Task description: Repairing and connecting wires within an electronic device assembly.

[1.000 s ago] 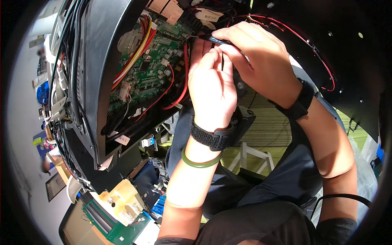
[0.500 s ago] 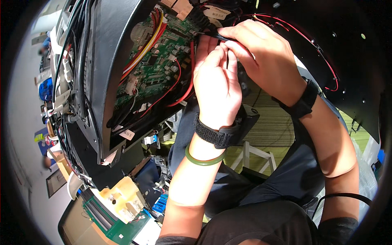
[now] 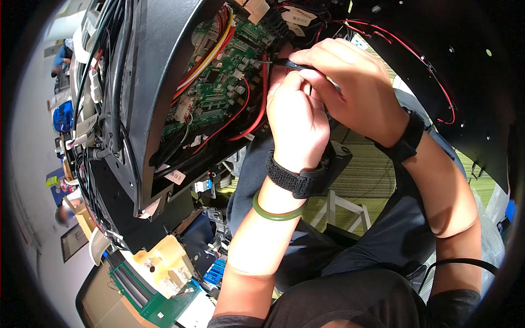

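My right hand (image 3: 358,82) is closed around a slim dark tool (image 3: 292,64) with a thin, pale tip that points left toward the board; its exact kind is unclear. Just below, my left hand (image 3: 298,120) is closed in a pinch, its fingertips close to the right hand's fingers. A dark, thin piece shows between the two hands, but what the left fingers hold is hidden. Both hands are at the right edge of a green circuit board (image 3: 219,76) inside a black metal housing (image 3: 156,71). A thick red wire (image 3: 264,90) runs beside the left hand.
Red, yellow and white wires (image 3: 210,54) cross the board. A black panel (image 3: 465,65) with a thin red cable (image 3: 426,60) stands at the right. Black cables (image 3: 116,82) hang along the housing's left. Below are a green machine (image 3: 156,306) and a white stool frame (image 3: 344,205).
The housing and board appear shifted slightly right and down in view. Both hands shift slightly with them, the left a little right and down; their grips look the same.
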Available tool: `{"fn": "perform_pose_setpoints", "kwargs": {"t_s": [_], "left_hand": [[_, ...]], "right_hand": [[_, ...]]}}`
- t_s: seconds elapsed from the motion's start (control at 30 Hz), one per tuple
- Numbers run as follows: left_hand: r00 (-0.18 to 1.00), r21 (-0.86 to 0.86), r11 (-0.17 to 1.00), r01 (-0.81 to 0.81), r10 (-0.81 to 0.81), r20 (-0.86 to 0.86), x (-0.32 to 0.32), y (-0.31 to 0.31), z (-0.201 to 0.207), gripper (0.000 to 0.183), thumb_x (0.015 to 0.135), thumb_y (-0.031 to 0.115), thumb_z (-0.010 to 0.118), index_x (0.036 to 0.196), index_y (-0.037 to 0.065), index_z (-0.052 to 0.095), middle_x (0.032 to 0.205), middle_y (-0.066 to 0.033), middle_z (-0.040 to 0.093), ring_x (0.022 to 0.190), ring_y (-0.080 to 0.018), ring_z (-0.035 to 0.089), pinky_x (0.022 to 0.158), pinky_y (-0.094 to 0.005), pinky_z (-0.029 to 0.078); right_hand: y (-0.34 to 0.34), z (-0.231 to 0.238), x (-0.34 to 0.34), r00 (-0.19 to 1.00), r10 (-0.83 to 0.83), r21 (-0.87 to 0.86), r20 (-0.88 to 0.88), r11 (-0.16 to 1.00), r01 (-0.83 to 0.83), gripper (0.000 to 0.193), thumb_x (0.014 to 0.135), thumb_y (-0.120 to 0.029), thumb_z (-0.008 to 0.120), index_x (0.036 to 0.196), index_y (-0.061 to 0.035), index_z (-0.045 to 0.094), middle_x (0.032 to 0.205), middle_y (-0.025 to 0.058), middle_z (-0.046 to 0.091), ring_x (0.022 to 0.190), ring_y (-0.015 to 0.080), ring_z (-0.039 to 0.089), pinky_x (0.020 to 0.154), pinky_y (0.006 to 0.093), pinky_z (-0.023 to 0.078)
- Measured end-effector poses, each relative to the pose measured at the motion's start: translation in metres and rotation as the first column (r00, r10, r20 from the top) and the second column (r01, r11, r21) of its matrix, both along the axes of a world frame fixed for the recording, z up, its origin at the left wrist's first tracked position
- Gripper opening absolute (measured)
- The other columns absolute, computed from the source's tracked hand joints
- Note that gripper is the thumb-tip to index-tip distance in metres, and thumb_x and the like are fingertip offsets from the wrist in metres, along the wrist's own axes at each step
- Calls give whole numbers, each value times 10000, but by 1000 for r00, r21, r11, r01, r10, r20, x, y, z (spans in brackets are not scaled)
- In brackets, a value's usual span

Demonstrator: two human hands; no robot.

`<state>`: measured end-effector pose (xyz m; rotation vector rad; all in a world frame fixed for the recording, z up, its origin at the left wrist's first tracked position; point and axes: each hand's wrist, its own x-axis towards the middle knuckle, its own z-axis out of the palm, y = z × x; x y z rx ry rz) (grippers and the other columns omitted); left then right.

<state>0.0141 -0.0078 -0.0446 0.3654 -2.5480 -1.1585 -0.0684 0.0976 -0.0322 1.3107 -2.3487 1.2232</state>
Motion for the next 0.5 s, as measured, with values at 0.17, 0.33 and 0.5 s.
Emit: {"fn": "perform_pose_setpoints", "kwargs": {"t_s": [0.17, 0.33, 0.5], "left_hand": [[998, 106, 993, -45, 40, 52, -1, 0, -2, 126, 750, -34, 513, 842, 23, 578, 682, -7, 568, 590, -56, 509, 567, -196, 406], [998, 784, 618, -58, 56, 30, -1, -10, -20, 115, 867, 4, 462, 865, 81, 547, 817, 12, 513, 752, -71, 515, 671, -204, 434], [973, 869, 472, -149, 229, 43, -7, 1, -19, 244, 696, -145, 408, 816, 11, 553, 734, 14, 520, 659, -45, 464, 597, -166, 367]], "right_hand": [[-2, 0, -2, 1000, 24, 40, -15, 999, -23, 190, 802, -101, 599, 978, -51, 651, 857, 102, 618, 796, 280, 597, 690, 335, 482], [-5, -4, -3, 999, 15, 8, -41, 1000, -15, 211, 739, -95, 614, 945, -67, 648, 831, 83, 610, 801, 266, 603, 683, 341, 499], [-5, -4, -3, 997, 5, -5, -79, 1000, -5, 246, 669, -81, 634, 915, -83, 648, 809, 62, 605, 802, 247, 611, 675, 336, 517]]}}
